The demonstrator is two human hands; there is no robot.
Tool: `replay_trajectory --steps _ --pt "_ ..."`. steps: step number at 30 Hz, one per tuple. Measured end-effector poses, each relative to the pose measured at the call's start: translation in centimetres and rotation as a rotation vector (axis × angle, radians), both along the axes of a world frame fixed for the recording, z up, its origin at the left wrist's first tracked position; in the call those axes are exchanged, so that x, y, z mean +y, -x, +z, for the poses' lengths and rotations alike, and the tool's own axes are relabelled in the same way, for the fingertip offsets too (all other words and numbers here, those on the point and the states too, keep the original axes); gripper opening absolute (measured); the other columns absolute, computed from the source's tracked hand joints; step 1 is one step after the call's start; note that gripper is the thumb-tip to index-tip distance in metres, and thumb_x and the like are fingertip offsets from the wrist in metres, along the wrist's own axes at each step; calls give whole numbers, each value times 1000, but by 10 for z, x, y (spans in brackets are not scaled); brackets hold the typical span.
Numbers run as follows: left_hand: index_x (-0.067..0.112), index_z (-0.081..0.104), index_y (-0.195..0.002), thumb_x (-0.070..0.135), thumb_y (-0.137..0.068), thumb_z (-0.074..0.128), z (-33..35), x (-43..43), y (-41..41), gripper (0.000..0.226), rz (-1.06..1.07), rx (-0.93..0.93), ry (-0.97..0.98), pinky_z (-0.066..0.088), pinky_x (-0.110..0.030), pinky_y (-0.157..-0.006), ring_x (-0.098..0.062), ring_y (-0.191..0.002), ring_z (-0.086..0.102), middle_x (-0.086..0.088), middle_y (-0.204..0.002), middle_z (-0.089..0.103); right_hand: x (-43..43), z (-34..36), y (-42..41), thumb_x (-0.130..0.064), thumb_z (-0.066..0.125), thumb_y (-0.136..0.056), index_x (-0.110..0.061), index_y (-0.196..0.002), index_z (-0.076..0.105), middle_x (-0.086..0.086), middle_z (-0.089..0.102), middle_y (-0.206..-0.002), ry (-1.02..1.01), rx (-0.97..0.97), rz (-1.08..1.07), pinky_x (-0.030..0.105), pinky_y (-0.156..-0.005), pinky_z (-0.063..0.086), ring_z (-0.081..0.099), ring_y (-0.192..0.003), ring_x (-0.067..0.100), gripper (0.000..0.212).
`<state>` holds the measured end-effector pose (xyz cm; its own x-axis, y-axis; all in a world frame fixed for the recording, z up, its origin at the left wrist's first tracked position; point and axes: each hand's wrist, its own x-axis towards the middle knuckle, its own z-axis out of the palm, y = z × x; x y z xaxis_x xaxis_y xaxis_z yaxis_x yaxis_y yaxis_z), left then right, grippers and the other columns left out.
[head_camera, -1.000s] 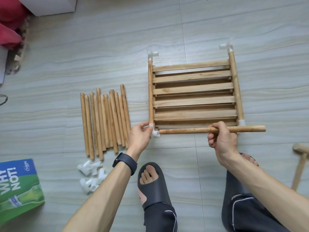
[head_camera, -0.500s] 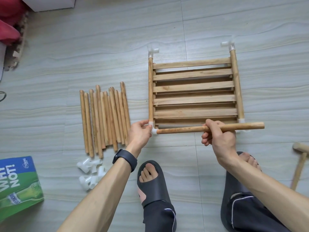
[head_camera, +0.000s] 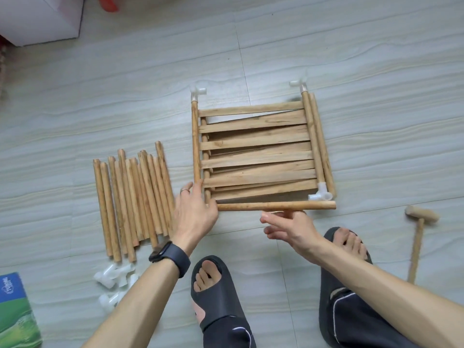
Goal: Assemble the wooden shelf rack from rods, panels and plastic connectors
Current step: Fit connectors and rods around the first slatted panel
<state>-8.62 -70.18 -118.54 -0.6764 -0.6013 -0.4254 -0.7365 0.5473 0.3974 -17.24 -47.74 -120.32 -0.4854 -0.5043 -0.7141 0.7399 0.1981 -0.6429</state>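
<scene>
Wooden rod [head_camera: 276, 205] runs along the near edge of the panel [head_camera: 256, 156].

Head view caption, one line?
Left hand and right hand, open, at the front rod beside the slatted shelf; spare rods lie left.

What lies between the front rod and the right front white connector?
Nothing visible. The rod lies just in front of the connector, its right end past it; the left hand hides its left end.

Green carton [head_camera: 15, 315] and white box [head_camera: 37, 18] lie on tiled floor [head_camera: 125, 71].
</scene>
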Motion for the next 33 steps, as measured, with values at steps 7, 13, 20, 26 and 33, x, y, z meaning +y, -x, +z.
replay_trajectory --steps 7,13,20,26,33 --pt "35 48 -141 63 -91 53 -4 54 55 57 -792 -63 126 20 -48 -121 -29 -151 17 -3 -162 29 62 -16 10 -7 59 -101 -1 -114 62 18 70 -110 -302 -90 -303 26 -64 59 74 -79 21 15" --pt "25 57 -123 35 -97 59 -28 71 71 28 -975 -282 348 25 -64 -113 -46 -150 8 -8 -164 13 73 -19 48 -49 56 -101 -7 -121 59 14 67 -119 -177 -282 -612 36 -70 59 77 -90 29 46" --pt "15 56 -112 30 -105 49 -40 62 54 18 -927 -239 255 38 -70 -105 -37 -152 -20 2 -166 -20 57 -18 64 -41 72 -91 -1 -128 57 17 69 -111 -75 -413 -600 31 -64 58 72 -82 23 56" --pt "17 49 -105 38 -106 41 -25 45 45 22 -910 -88 225 52 -59 -97 -30 -153 -23 4 -167 -17 69 -3 64 -35 78 -85 -2 -128 58 18 74 -105 0 -360 -603 27 -59 58 71 -71 18 58" --pt "18 44 -105 30 -109 37 -22 45 48 15 -944 -35 262 56 -52 -91 -34 -152 -23 -2 -165 -23 70 12 67 -48 78 -84 -10 -109 71 12 78 -95 -198 -42 -502 25 -49 52 48 -46 9 46"
